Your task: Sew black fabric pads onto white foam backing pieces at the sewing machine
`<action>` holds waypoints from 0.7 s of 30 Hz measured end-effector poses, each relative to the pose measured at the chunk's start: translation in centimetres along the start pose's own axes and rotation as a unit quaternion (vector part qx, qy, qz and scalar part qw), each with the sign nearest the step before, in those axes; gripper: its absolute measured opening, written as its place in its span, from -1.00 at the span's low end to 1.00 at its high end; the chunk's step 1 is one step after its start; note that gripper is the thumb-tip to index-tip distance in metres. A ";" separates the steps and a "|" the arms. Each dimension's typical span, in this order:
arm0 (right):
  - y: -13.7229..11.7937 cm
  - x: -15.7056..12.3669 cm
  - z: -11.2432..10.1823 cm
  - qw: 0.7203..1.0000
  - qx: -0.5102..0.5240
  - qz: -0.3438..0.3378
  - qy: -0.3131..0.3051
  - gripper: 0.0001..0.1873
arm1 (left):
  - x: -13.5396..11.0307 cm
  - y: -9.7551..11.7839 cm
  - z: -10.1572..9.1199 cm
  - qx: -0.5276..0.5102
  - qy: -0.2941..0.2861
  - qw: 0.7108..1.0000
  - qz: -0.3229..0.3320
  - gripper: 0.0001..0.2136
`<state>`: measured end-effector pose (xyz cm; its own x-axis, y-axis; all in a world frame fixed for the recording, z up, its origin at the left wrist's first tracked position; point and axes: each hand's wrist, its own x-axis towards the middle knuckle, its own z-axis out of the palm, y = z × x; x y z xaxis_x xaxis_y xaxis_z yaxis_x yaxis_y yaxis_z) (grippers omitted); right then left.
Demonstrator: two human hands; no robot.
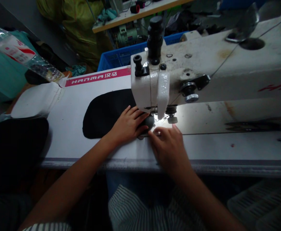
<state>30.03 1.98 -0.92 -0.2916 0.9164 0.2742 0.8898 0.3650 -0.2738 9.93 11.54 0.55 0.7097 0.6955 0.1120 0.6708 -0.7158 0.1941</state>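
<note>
A black, rounded fabric piece (104, 112) lies on the white sewing table, its right end under the head of a white sewing machine (142, 83). My left hand (127, 124) rests flat on that right end with fingers spread, close to the lit needle area. On the near side of the needle, my right hand (170, 146) is closed, thumb and forefinger pinched at the fabric's edge. The machine head partly hides the fabric and the needle.
More black pieces (15, 147) and a white piece (36, 99) hang over the table's left end, below a plastic bottle (22, 51). Dark thread snips (253, 125) lie under the machine arm. Behind the table stands a blue crate (121, 56).
</note>
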 end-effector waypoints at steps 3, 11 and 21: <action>-0.2 -0.4 0.0 1.000 -0.014 -0.005 0.000 -0.70 | -0.5 -0.5 0.1 -0.022 0.004 0.998 0.053 -0.62; 0.4 -0.1 -0.2 0.999 0.042 0.003 0.010 -0.77 | -0.4 -0.9 -0.5 -0.005 -0.029 0.998 0.053 -0.62; 1.1 1.9 -0.4 0.998 -0.049 0.019 -0.044 -0.66 | 0.4 -1.7 -0.8 -0.008 -0.030 0.999 0.037 -0.59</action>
<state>30.64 4.07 -0.31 -0.2826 0.9416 0.1830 0.9294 0.3160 -0.1906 8.97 13.08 1.03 0.7691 0.6354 0.0684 0.6128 -0.7637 0.2033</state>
